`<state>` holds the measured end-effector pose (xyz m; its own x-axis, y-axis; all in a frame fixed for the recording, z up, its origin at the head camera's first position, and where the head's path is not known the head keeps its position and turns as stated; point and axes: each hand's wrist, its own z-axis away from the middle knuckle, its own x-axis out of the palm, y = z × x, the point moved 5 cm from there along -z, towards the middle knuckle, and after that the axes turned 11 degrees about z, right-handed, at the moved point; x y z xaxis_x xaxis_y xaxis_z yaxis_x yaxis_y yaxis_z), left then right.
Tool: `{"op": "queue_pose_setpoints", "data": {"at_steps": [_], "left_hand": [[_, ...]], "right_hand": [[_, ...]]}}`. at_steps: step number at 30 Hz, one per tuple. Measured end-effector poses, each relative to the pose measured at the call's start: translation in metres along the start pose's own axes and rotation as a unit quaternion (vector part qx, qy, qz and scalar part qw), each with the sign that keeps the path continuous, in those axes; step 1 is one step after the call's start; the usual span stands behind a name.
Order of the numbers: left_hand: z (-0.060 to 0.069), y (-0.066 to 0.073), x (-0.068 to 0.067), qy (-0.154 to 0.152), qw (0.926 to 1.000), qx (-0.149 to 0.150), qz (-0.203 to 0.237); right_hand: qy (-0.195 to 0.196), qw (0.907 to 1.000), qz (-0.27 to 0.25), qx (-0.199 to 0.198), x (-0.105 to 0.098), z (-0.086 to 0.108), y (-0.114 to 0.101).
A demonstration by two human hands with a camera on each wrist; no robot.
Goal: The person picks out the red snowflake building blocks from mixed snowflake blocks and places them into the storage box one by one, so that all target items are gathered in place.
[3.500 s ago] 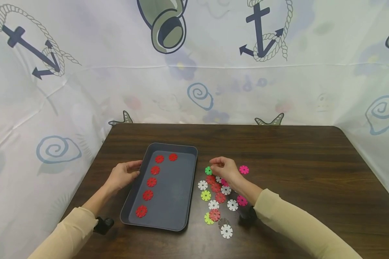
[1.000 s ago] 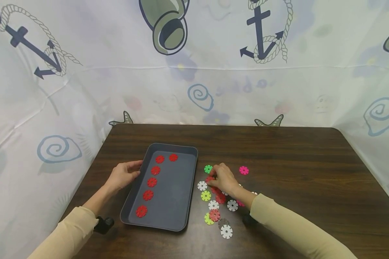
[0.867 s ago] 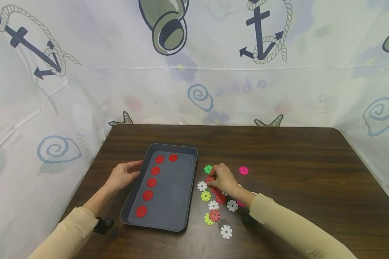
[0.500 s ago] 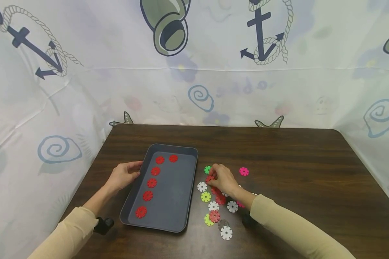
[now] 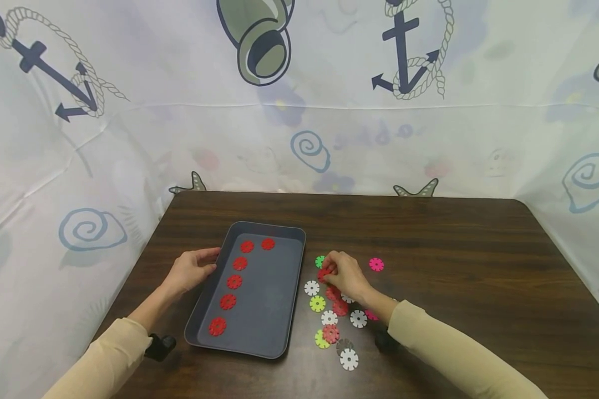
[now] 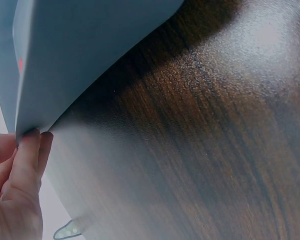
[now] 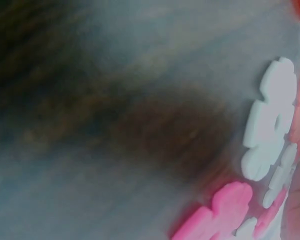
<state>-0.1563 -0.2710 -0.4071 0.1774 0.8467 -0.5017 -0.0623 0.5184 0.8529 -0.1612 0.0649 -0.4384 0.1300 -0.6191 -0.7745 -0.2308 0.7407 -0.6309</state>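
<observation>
Left hand (image 5: 187, 270) pinches the tray (image 5: 263, 302) at its rim; keep that steady. Right hand (image 5: 349, 279) pinches a red disc (image 5: 321, 275), right of the tray; lift it straight up, clear of the green disc (image 5: 319, 261)

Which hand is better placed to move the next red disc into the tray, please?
Probably the right hand: it is right at a red disc among the loose discs, beside the tray. The left hand grips the tray's opposite edge, away from those discs.
</observation>
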Motion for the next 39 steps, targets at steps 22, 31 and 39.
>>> {"op": "queue_pose_setpoints", "data": {"at_steps": [22,31,39], "left_hand": [[-0.001,-0.001,0.0,0.002,1.0,-0.007,0.003],[-0.001,-0.001,0.0,0.002,1.0,-0.006,0.004],[-0.001,0.0,0.0,0.002,1.0,-0.001,0.002]], "right_hand": [[-0.004,0.9918,-0.111,0.064,-0.015,-0.012,0.004],[-0.003,0.9858,-0.155,0.066,-0.022,-0.024,-0.014],[-0.006,0.9772,-0.204,0.058,-0.01,-0.037,-0.041]]}}
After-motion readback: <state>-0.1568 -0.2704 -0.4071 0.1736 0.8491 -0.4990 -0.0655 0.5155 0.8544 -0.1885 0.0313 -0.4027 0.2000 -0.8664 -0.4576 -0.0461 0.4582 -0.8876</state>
